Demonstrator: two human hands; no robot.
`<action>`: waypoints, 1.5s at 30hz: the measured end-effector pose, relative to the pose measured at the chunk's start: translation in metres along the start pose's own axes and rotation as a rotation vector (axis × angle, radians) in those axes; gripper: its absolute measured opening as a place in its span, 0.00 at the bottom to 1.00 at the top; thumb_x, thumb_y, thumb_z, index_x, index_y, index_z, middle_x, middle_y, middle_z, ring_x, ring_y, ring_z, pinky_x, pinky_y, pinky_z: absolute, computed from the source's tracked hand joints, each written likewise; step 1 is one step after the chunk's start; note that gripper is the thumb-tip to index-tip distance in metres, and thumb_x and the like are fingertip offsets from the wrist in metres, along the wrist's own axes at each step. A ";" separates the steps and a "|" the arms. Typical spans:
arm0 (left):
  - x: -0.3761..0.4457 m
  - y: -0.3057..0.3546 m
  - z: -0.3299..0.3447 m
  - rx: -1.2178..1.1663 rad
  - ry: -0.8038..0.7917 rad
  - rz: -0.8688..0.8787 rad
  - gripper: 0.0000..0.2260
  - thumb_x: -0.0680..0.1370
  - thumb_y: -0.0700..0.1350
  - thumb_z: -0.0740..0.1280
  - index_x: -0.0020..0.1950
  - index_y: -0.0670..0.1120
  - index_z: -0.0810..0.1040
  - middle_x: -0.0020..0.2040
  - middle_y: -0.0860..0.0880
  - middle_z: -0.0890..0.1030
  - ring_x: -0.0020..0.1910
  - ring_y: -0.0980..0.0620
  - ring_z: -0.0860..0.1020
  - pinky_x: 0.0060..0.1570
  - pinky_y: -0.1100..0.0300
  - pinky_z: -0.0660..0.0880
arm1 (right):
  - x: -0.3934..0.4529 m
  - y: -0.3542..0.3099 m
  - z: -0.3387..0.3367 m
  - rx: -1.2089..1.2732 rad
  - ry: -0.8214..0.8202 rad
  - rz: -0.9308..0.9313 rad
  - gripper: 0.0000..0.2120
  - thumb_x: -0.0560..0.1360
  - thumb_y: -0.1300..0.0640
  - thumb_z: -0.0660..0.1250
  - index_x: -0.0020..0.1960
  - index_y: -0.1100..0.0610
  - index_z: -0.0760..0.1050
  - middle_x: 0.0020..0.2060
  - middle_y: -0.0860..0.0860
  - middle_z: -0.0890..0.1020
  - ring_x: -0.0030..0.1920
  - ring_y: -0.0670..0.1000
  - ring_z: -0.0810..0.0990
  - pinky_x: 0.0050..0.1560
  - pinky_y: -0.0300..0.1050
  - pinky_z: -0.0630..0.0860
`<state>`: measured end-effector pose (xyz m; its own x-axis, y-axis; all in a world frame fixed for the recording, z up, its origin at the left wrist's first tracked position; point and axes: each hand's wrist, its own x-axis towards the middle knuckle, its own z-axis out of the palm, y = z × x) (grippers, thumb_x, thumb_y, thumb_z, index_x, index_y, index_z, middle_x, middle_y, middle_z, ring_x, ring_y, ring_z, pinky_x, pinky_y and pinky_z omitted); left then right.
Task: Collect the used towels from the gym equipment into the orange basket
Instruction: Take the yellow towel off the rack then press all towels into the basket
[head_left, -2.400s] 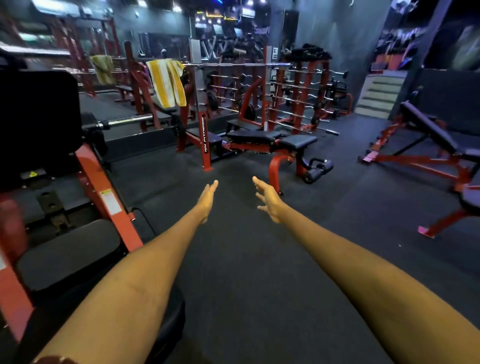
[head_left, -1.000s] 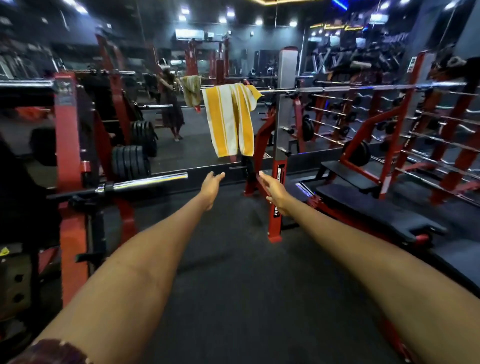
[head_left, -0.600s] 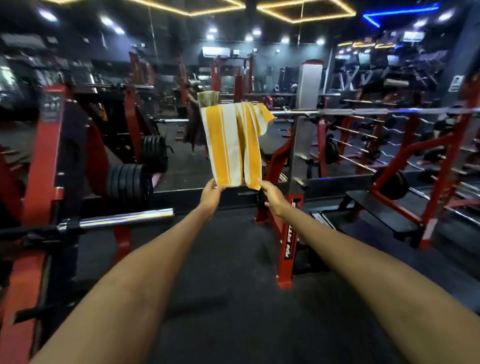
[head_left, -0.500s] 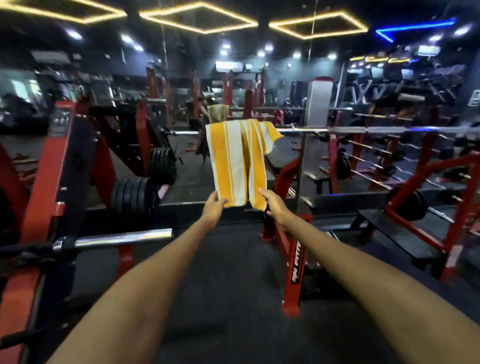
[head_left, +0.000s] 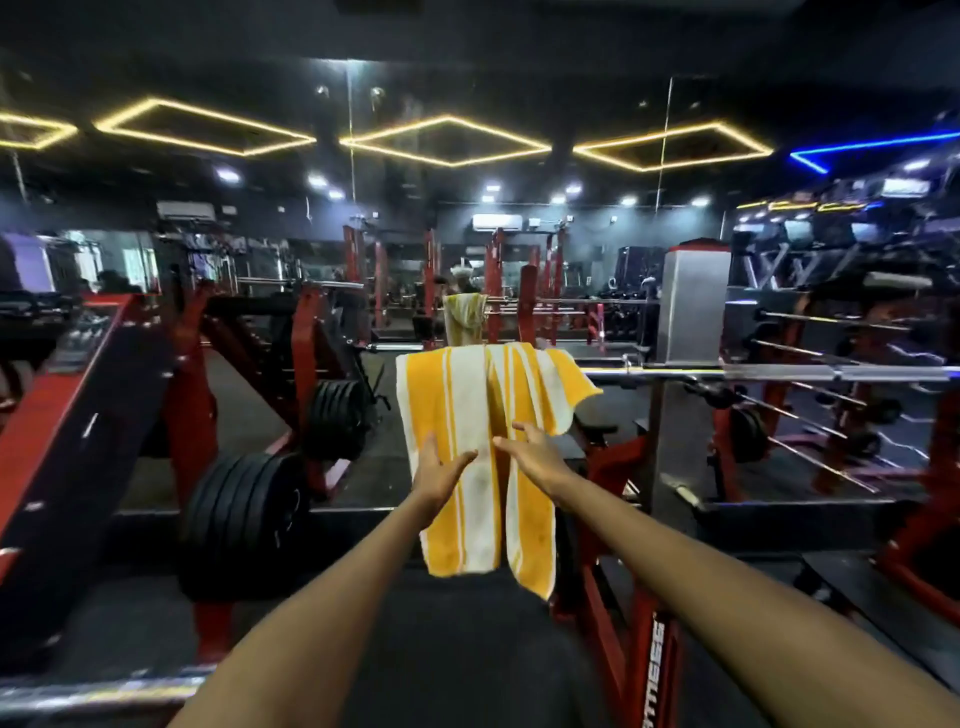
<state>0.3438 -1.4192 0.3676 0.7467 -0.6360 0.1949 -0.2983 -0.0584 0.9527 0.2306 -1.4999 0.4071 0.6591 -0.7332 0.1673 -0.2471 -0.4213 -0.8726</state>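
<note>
A yellow and white striped towel hangs over a steel barbell on a red rack, straight ahead of me. My left hand is stretched out in front of the towel's middle, fingers apart, at or just short of the cloth. My right hand reaches beside it, also spread, level with the towel's right half. Neither hand has closed on the fabric. A second, olive-green towel hangs on a farther bar behind the striped one. No orange basket is in view.
A red rack upright stands just right of the towel's lower end. Black weight plates on a red machine sit to my left. A rack of barbells fills the right side. Dark rubber floor lies underfoot.
I have come closer to the striped towel, and the view has tilted up. Both hands rose from the towel's bottom edge to its middle. The towel still hangs on the bar.
</note>
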 end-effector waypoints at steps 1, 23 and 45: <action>0.021 0.005 0.006 0.024 0.010 0.019 0.38 0.77 0.50 0.67 0.78 0.44 0.47 0.78 0.46 0.51 0.77 0.47 0.53 0.73 0.53 0.56 | 0.019 -0.004 0.000 -0.027 0.011 -0.001 0.28 0.78 0.52 0.63 0.74 0.58 0.59 0.73 0.55 0.62 0.72 0.55 0.64 0.69 0.46 0.64; 0.143 0.023 0.054 0.070 0.473 0.039 0.28 0.79 0.36 0.54 0.78 0.50 0.52 0.71 0.37 0.65 0.65 0.39 0.70 0.59 0.52 0.69 | 0.157 0.008 0.014 0.149 0.389 -0.093 0.16 0.73 0.58 0.67 0.60 0.59 0.74 0.53 0.54 0.81 0.54 0.56 0.79 0.52 0.43 0.72; 0.078 -0.014 0.055 0.027 0.017 -0.144 0.39 0.66 0.57 0.71 0.73 0.46 0.64 0.70 0.46 0.71 0.66 0.47 0.71 0.66 0.52 0.69 | 0.125 0.061 -0.018 -0.264 0.410 -0.567 0.16 0.66 0.58 0.67 0.52 0.60 0.77 0.46 0.56 0.79 0.46 0.54 0.76 0.46 0.47 0.74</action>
<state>0.3728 -1.5104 0.3567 0.7928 -0.6064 0.0612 -0.2034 -0.1685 0.9645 0.2853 -1.6271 0.3828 0.4312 -0.4839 0.7615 -0.1448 -0.8702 -0.4710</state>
